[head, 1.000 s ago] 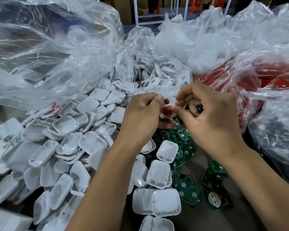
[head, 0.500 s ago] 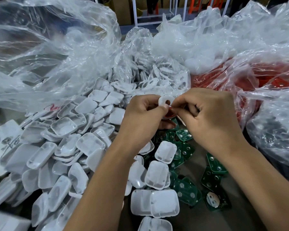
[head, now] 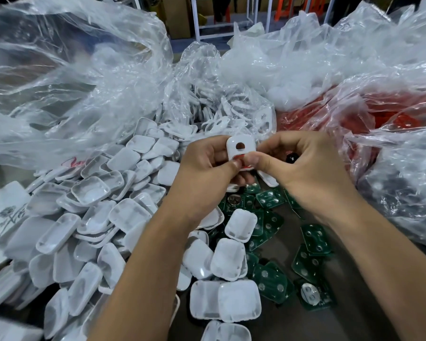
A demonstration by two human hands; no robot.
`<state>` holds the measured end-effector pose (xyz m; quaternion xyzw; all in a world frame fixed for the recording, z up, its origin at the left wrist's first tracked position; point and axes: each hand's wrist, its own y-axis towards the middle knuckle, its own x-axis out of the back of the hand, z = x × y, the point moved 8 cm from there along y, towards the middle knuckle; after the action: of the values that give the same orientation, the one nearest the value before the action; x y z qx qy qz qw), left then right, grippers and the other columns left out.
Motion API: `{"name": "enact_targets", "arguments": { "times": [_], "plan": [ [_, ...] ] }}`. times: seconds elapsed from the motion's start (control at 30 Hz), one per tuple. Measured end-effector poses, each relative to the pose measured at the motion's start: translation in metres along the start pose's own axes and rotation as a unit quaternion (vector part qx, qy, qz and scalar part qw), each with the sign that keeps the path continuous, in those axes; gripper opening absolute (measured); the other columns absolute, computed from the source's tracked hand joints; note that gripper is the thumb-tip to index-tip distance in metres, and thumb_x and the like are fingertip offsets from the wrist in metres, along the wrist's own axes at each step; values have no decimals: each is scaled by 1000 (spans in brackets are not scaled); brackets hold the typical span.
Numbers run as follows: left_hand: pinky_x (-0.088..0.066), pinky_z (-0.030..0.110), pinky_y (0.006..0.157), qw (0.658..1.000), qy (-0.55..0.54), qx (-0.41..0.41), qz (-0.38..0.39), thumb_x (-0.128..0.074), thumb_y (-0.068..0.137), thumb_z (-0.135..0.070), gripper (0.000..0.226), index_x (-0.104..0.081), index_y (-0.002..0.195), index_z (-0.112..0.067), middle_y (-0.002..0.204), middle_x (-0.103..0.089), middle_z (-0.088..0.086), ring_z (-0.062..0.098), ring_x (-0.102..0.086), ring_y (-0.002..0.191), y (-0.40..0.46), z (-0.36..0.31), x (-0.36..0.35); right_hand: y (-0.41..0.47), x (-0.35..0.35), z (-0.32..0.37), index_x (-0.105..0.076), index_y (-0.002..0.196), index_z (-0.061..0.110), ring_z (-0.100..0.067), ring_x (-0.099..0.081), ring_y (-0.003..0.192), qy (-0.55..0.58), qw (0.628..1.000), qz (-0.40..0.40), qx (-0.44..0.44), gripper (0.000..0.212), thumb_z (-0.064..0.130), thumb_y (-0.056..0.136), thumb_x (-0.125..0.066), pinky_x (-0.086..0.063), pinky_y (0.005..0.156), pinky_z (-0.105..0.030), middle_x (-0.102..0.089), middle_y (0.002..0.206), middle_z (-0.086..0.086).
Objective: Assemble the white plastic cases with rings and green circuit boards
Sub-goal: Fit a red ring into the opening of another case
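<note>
Over on the left we see the heap of white case halves (head: 91, 212) sprawling across the counter (head: 349, 291), spilling out from under a clear plastic bag (head: 67, 77). Moving in, the left hand (head: 207, 173) comes up with its fingers curled, thumb pinching the near edge of the white case (head: 240, 146). And here is the change: a second ago that piece lay low between the hands with its red insert showing wide, and now it stands upright with its flat face and round hole turned to us, only a sliver of red (head: 239, 157) peeking at the bottom edge. We judge the red part is now seated, so a circuit board likely comes next. The right hand (head: 305, 173) meets it from the other side, thumb pressed against the same lower edge, the other fingers curled around something small and dark that we cannot make out. Below lie the green circuit boards (head: 312, 238), and at far right a bag of red parts (head: 391, 119).
</note>
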<state>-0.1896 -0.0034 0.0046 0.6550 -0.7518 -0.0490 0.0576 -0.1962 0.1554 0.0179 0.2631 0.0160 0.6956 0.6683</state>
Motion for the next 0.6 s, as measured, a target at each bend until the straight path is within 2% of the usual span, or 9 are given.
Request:
{"name": "enact_targets", "arguments": {
  "times": [0.13, 0.23, 0.3, 0.43, 0.53, 0.6],
  "plan": [
    [-53, 25, 62, 1000, -4, 8, -8, -51, 96, 16, 27, -71, 102, -1, 77, -72, 7, 20, -66, 63, 1, 3, -4, 0, -1, -7, -81, 82, 30, 2, -64, 58, 63, 998, -2, -18, 15, 43, 76, -84, -47, 55, -9, -76, 72, 10],
    [-53, 22, 61, 999, -27, 28, -5, -52, 95, 16, 30, -72, 99, -6, 70, -69, 5, 16, -64, 61, 2, 7, -9, -2, -11, -13, -78, 83, 15, -2, -53, 44, 129, 989, 54, -49, 26, 40, 79, -85, -39, 45, -10, -73, 66, -3],
    [-53, 22, 62, 998, -50, 39, -4, -53, 94, 16, 31, -73, 99, -8, 72, -68, 9, 15, -61, 60, 1, 9, -10, -3, -18, -13, -76, 83, 11, -2, -48, 42, 135, 986, 86, -48, 30, 40, 83, -82, -34, 43, -11, -72, 65, -8],
    [-60, 26, 74, 993, -105, 48, -10, -53, 98, 11, 26, -74, 104, -3, 87, -74, 9, 17, -71, 72, 0, 8, -11, -1, -16, -18, -76, 87, 13, -5, -36, 37, 158, 982, 72, -77, 30, 43, 86, -75, -28, 38, -17, -57, 53, 5],
    [-62, 29, 78, 994, -87, 50, -30, -57, 100, 6, 22, -75, 111, -1, 97, -78, 13, 24, -77, 86, -1, 11, -9, -1, -18, -25, -72, 90, 3, -9, -25, 40, 214, 966, 81, -121, 34, 37, 88, -73, -23, 39, -19, -41, 52, 1],
    [-64, 34, 81, 994, -81, 53, -49, -62, 99, 2, 20, -76, 112, -3, 99, -79, 16, 29, -76, 93, -2, 12, -4, -2, -21, -26, -73, 91, 4, -10, -23, 44, 235, 957, 103, -138, 31, 35, 91, -70, -23, 40, -21, -38, 56, 0]
  ]
}}
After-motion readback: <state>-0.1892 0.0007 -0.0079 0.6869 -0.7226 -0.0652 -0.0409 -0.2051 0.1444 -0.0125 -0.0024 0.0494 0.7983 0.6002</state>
